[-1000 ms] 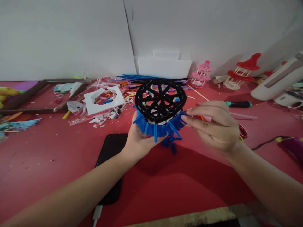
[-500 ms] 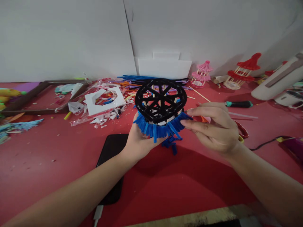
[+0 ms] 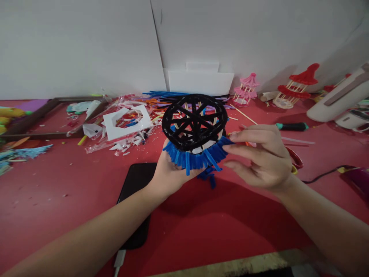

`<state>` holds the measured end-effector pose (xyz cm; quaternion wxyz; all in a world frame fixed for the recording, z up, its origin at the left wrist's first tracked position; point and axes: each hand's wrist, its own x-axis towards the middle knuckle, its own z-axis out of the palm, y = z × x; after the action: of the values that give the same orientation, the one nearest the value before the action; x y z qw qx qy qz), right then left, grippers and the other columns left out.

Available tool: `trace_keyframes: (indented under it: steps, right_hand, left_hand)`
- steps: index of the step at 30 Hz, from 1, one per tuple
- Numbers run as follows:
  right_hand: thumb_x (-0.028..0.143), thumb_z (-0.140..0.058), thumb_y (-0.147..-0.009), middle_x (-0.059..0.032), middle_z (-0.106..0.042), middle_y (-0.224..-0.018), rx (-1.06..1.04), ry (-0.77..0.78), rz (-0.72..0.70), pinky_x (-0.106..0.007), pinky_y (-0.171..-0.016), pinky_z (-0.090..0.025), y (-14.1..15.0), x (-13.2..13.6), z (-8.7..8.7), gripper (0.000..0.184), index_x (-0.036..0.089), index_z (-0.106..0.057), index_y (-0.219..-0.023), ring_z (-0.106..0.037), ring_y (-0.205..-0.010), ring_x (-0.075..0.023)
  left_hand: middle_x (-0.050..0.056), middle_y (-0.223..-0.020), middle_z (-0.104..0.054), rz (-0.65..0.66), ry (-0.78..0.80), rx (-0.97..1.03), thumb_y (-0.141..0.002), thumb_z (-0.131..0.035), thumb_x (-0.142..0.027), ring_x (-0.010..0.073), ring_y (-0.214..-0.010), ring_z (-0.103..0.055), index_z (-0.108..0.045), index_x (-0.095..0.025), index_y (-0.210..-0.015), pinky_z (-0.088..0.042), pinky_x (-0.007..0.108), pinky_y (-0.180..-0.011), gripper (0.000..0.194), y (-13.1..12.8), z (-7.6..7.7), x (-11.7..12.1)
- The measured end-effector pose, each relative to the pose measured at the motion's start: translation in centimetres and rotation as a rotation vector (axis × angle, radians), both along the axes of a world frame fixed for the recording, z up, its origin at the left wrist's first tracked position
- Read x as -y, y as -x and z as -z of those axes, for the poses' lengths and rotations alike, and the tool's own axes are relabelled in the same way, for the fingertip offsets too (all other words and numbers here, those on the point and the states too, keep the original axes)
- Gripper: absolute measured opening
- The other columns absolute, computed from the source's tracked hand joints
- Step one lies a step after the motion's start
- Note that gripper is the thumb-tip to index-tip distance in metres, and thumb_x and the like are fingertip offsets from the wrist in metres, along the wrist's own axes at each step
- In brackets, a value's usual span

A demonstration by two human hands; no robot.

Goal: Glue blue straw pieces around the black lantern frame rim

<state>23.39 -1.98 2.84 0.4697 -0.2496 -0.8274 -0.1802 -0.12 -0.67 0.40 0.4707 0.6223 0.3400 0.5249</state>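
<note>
My left hand is wrapped round the underside of a small pavilion model and holds it above the red table. A black fuzzy wheel with spokes forms its top, resting on thin wooden sticks. Below it runs a fringe of blue pipe cleaner pieces. At the fringe's right edge is my right hand, its thumb and fingers apart and a fingertip against the blue pieces. Loose blue pieces lie on the table beneath the model.
A black phone with a white cable lies at left. Behind are a white foam frame, scraps and pipe cleaners. Pink and red pavilion models stand at the back right, near a green-and-black-handled tool and red-handled scissors.
My right thumb has moved down, away from the fingers and the blue fringe. The model has tilted slightly, its black top shifting a little to the left.
</note>
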Motion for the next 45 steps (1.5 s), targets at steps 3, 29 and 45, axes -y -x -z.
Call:
trace_keyframes:
  steps: [3,29,45]
  right_hand:
    - [0.041,-0.062,-0.099,-0.0084,-0.071,-0.114,0.008,-0.010,0.023,-0.046,-0.092,-0.058,0.05,0.23,-0.25,0.034,0.022,-0.070,-0.126,-0.068,-0.101,-0.0251]
    - [0.035,-0.059,-0.094,-0.0113,-0.066,-0.122,0.038,-0.064,0.069,-0.048,-0.091,-0.054,0.36,0.81,-0.13,0.029,0.024,-0.076,-0.116,-0.060,-0.104,-0.0284]
    - [0.037,-0.059,-0.095,-0.0061,-0.060,-0.127,0.046,-0.168,0.155,-0.044,-0.088,-0.055,0.47,1.05,0.56,0.031,0.031,-0.074,-0.121,-0.056,-0.104,-0.0264]
  left_hand:
    - [0.007,-0.099,-0.083,0.017,0.036,0.008,-0.064,-0.096,-0.039,0.0363,-0.098,-0.080,-0.070,-0.025,-0.084,-0.069,0.059,-0.089,0.036,0.07,0.08,0.02]
    - [0.008,-0.102,-0.081,0.079,0.007,0.048,-0.064,-0.096,-0.034,0.0397,-0.106,-0.078,-0.066,-0.026,-0.096,-0.065,0.062,-0.095,0.044,-0.03,-0.42,0.19]
    - [0.007,-0.105,-0.077,0.030,-0.078,0.012,-0.063,-0.096,-0.032,0.0372,-0.110,-0.075,-0.063,-0.026,-0.110,-0.063,0.058,-0.098,0.058,0.17,0.52,-0.07]
